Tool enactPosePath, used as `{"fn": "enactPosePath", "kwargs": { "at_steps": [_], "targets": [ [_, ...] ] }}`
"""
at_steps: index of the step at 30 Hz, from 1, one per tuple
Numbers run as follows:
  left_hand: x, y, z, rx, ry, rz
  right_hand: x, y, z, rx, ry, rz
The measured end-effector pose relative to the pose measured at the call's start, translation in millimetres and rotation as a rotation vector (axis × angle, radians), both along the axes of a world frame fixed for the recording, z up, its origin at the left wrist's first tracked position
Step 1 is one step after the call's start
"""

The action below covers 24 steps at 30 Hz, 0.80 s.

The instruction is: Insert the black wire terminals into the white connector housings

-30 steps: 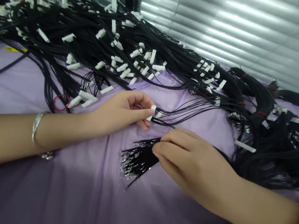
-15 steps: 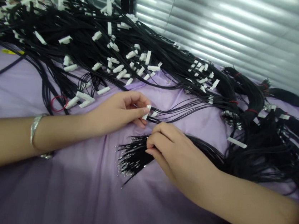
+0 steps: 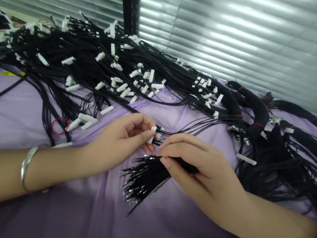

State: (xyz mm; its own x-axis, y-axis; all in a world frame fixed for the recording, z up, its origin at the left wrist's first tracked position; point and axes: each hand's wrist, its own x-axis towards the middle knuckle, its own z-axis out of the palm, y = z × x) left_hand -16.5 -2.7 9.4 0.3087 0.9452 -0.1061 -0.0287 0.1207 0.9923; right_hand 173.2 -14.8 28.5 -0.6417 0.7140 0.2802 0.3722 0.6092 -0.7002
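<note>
My left hand (image 3: 128, 142) pinches a small white connector (image 3: 152, 134) between thumb and fingers; thin black wires run from it to the right. Close beside it, my right hand (image 3: 199, 163) has its thumb and fingertips pressed together at the upper edge of a bundle of black wires (image 3: 147, 177). The bundle's bare silvery ends fan out toward the lower left. Whether the right fingertips grip one wire or several is too small to tell.
A large heap of black cables (image 3: 88, 53) with white connectors spans the back. Red-tied cable bundles (image 3: 259, 111) lie at the right. A red ring (image 3: 59, 126) rests left on the purple cloth (image 3: 85, 210). Window blinds (image 3: 228, 35) stand behind.
The view has tilted, so the scene sits lower. My right hand has come closer to the white connector and its fingers have lifted over the bundle. The left hand still holds the connector.
</note>
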Motion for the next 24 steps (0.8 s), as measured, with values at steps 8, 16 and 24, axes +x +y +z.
{"fn": "enactPosePath", "kwargs": {
  "at_steps": [8, 16, 24],
  "targets": [
    [2, -26, 1.8, -0.276, -0.144, -0.054, 5, 5, 14.4, -0.296, -0.035, -0.143],
    [2, -21, -4.5, -0.448, -0.183, -0.003, 10, 12, 9.8, -0.321, -0.107, -0.219],
    [1, -20, -4.0, -0.454, -0.156, -0.027, 10, 14, -0.4, -0.217, -0.159, -0.238]
  ]
}}
